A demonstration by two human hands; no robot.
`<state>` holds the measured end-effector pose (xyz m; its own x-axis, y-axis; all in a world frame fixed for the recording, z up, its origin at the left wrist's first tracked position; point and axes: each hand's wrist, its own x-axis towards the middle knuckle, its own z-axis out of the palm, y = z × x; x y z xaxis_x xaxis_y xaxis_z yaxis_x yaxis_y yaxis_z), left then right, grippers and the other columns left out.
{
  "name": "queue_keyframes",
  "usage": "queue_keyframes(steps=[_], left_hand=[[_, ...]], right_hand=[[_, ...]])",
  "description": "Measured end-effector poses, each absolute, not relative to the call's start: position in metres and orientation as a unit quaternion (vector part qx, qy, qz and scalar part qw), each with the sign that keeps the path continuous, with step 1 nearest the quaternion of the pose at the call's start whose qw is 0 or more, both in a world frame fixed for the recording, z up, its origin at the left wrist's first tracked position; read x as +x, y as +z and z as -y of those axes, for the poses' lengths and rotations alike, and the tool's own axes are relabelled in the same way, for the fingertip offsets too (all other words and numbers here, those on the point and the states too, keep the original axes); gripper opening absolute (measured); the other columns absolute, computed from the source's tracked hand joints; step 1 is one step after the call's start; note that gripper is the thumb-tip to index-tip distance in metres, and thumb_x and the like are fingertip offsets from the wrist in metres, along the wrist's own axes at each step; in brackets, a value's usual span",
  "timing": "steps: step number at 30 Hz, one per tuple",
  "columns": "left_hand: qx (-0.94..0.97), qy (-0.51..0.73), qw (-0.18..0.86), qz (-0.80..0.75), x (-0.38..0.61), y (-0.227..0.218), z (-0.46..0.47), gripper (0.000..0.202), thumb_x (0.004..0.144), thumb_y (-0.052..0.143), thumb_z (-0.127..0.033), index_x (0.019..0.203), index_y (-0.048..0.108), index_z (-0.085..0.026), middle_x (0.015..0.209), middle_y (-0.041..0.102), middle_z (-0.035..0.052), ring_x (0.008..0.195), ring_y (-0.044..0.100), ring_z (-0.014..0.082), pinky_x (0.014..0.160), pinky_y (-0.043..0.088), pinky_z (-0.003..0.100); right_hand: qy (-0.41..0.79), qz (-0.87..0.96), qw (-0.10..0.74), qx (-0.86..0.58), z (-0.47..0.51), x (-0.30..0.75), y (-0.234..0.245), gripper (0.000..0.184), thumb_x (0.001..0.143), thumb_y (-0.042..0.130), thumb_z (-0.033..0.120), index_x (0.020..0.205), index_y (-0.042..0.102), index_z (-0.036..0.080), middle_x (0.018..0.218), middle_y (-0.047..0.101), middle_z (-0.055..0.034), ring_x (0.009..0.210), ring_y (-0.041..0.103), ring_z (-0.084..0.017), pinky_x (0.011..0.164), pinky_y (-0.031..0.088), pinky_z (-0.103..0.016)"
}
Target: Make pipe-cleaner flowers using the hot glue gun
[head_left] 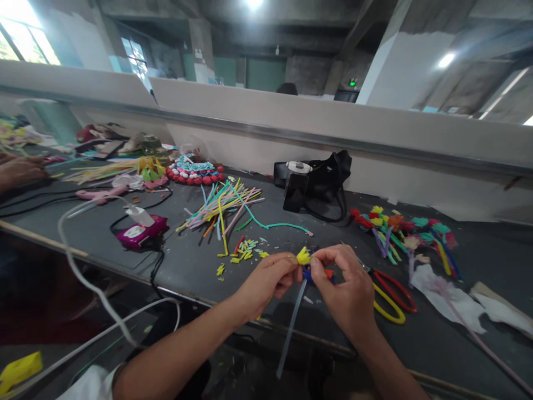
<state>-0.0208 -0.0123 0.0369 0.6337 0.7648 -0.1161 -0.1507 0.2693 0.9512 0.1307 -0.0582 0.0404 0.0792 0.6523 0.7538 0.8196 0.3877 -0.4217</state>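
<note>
Just above the table's front edge, my left hand [277, 273] pinches a small yellow pipe-cleaner flower [303, 255] between thumb and fingertips. From the other side, my right hand [347, 280] has its thumb and index finger closed on the flower's right edge. Beneath the hands lies a blue and orange tool, perhaps a glue gun [307, 273], mostly covered by them. A translucent stick [292, 330] runs from it down past the table edge. Scissors [393, 297] with one red and one yellow handle lie right of my right hand.
Cut yellow and green pieces [245, 251] lie left of my hands, before a pile of pipe cleaners [225, 208]. Finished colourful flowers [387, 222] sit at right. A black bag [333, 178] stands behind. A purple power block [141, 232] and cables occupy the left; another person's hand [20, 171] is beyond.
</note>
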Motion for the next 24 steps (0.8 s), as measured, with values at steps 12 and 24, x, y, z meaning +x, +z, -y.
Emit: queue_keyframes(steps=[12,24], left_hand=[[0.472,0.281,0.794,-0.259,-0.0228,0.0330,0.0092,0.023,0.085,0.049,-0.034,0.069,0.052,-0.017,0.053,0.018,-0.0094,0.045,0.009,0.0068,0.043,0.007,0.023],[0.436,0.284,0.820,-0.238,-0.0218,0.0278,0.0050,0.022,0.085,0.050,-0.032,0.069,0.049,-0.017,0.054,0.018,-0.0095,0.044,0.009,0.0053,0.041,0.007,0.020]], right_hand=[[-0.090,0.695,0.491,-0.517,0.0613,0.1311,0.0413,0.009,0.086,0.057,0.013,0.086,0.055,0.021,0.080,0.059,-0.0002,0.079,0.055,-0.016,0.075,0.045,-0.032],[-0.268,0.733,0.379,-0.497,0.0558,0.1317,0.0357,0.015,0.081,0.064,0.014,0.092,0.063,0.023,0.083,0.065,-0.0026,0.079,0.056,-0.019,0.075,0.041,-0.035]])
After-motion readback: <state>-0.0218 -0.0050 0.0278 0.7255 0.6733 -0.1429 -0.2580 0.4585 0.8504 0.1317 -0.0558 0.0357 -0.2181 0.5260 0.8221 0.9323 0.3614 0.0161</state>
